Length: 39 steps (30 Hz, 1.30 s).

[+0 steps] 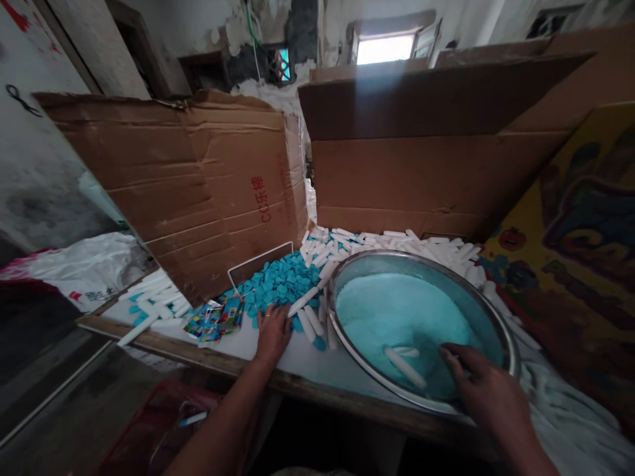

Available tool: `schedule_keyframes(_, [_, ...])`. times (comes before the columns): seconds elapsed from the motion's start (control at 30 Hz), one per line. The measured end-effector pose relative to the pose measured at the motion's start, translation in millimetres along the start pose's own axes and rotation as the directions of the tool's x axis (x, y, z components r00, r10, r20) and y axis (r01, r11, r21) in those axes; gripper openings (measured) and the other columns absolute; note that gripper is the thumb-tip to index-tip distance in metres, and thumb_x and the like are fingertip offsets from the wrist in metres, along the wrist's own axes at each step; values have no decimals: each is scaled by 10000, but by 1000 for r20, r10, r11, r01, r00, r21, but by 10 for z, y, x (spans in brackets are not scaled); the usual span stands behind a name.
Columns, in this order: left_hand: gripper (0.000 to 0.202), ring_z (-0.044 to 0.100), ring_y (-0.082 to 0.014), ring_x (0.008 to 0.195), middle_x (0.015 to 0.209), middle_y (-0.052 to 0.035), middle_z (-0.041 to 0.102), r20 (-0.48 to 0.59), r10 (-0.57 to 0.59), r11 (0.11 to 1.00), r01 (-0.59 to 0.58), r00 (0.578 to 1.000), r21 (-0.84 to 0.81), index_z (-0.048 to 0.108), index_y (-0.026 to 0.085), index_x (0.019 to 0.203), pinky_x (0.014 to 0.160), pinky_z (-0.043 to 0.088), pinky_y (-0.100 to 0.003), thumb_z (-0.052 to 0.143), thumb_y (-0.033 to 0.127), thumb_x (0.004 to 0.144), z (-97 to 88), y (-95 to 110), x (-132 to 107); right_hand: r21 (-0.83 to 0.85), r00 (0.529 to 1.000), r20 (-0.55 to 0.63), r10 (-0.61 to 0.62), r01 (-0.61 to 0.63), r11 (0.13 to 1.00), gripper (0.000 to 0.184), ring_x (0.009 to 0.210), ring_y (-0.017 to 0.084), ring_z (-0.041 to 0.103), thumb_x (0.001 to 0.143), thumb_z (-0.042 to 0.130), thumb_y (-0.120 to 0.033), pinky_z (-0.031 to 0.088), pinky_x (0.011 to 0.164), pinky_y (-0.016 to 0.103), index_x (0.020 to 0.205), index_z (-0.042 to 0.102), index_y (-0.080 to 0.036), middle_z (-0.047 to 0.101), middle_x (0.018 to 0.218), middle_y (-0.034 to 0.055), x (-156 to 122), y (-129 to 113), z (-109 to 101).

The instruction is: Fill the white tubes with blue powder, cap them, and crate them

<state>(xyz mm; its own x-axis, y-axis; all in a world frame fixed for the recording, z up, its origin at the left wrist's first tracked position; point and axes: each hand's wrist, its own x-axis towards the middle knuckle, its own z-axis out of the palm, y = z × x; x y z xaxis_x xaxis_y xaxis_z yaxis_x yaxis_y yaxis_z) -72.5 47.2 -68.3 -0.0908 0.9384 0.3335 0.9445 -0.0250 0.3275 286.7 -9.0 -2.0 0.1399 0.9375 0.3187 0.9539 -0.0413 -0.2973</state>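
Observation:
My left hand (pixel 272 334) rests at the near edge of a pile of small blue plastic caps (pixel 280 281), fingers stretched onto them. A white plastic tube (pixel 303 301) lies by its fingertips, and I see nothing plainly held. Over the near right side of a large metal basin (pixel 507 337), my right hand (pixel 481 380) has thumb and fingers closed together; whatever is between them is hidden. Pale blue powder (pixel 397 304) fills much of the basin. White tubes (pixel 405 367) lie on the powder, left of the right hand.
More white tubes (pixel 387 239) are heaped behind the basin, others (pixel 153 301) at the table's left end. Colourful wrappers (pixel 214 320) lie left of the caps. Cardboard sheets (pixel 208 192) stand along the back. A red crate (pixel 153 423) sits below the table edge.

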Motion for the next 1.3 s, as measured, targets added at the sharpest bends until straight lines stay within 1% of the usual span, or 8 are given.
schedule_keyframes(0.27, [274, 519, -339, 1039, 944, -158, 650, 88, 17, 1000, -16, 996, -13, 641, 137, 962, 970, 198, -614, 458, 94, 763, -142, 141, 241, 40, 999, -25, -31, 32, 999, 410, 717, 221, 648, 799, 343, -476, 465, 554, 302, 814, 681, -245, 708, 831, 31, -7, -19, 5])
schedule_keyframes(0.43, [292, 590, -241, 941, 986, -118, 653, 125, 28, 961, 8, 992, -278, 590, 123, 1028, 841, 449, -387, 441, 206, 790, -252, 181, 186, 46, 999, -20, -29, 30, 998, 405, 714, 213, 646, 800, 341, -460, 457, 547, 299, 837, 678, -239, 706, 861, 27, -9, -32, 4])
schedule_keyframes(0.5, [314, 619, -212, 830, 904, -78, 666, 224, 4, 811, 128, 975, -571, 584, 130, 1017, 724, 494, -324, 481, 284, 764, -335, 234, 69, 43, 1000, -13, -11, 11, 999, 406, 706, 216, 645, 796, 344, -469, 454, 540, 301, 837, 678, -241, 707, 854, 26, -9, -27, 12])
schedule_keyframes(0.57, [336, 618, -200, 718, 782, -46, 661, 335, 6, 562, 274, 942, -780, 591, 132, 975, 649, 498, -314, 545, 326, 705, -421, 320, -61, 46, 1000, -15, -3, 3, 999, 407, 716, 219, 644, 795, 348, -478, 456, 549, 304, 836, 677, -242, 706, 851, 28, -9, -21, 21])
schedule_keyframes(0.63, [319, 600, -181, 646, 698, -27, 642, 399, 27, 394, 357, 916, -847, 603, 130, 914, 621, 490, -306, 589, 323, 660, -490, 423, -171, 56, 1000, -19, -13, 14, 998, 408, 745, 219, 641, 800, 346, -473, 460, 574, 306, 835, 676, -236, 704, 860, 33, -11, -23, 21])
schedule_keyframes(0.73, [269, 587, -166, 623, 667, -19, 636, 444, 25, 288, 419, 896, -861, 614, 130, 841, 627, 479, -294, 621, 287, 623, -552, 551, -268, 66, 1000, -8, -20, 21, 998, 398, 745, 210, 639, 811, 341, -437, 459, 600, 305, 845, 674, -221, 701, 882, 40, -17, -55, -7])
schedule_keyframes(1.07, [306, 565, -164, 609, 614, -4, 621, 503, 58, 325, 460, 862, -826, 599, 149, 880, 632, 438, -291, 619, 311, 621, -658, 737, -379, 105, 999, 1, -35, 35, 994, 344, 812, 212, 628, 823, 350, -360, 467, 684, 315, 854, 663, -221, 693, 888, 46, -11, -61, -44])
schedule_keyframes(1.3, [234, 541, -139, 599, 583, 16, 602, 492, 153, 291, 437, 857, -851, 631, 159, 832, 628, 415, -252, 621, 257, 620, -719, 879, -403, 528, 960, 41, -277, 215, 822, 281, 809, 193, 617, 825, 428, -366, 478, 714, 291, 911, 644, -206, 677, 885, 71, -109, -559, -268])
